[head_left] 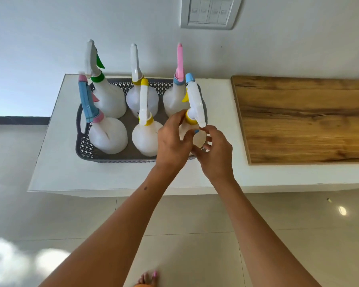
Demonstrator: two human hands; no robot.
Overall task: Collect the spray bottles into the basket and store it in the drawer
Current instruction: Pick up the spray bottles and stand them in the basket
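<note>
A grey perforated basket (85, 146) sits on a white counter (58, 162) and holds several white spray bottles. At the back stand a green-collared bottle (108, 100), a yellow-collared one (135, 96) and a pink-headed one (172, 102). In front are a blue-and-pink-headed bottle (110, 135) and a yellow-collared bottle (143, 139). At the basket's front right corner, a bottle with a yellow collar and blue nozzle tip (195, 104) is held upright. My left hand (172, 141) grips its neck and body. My right hand (214, 154) touches its lower body from the right.
A wooden board (305, 119) lies on the counter right of the basket. A wall switch plate (209, 12) is mounted above. Glossy tiled floor (50, 235) lies below the counter's front edge, and my toes (147, 278) show at the bottom.
</note>
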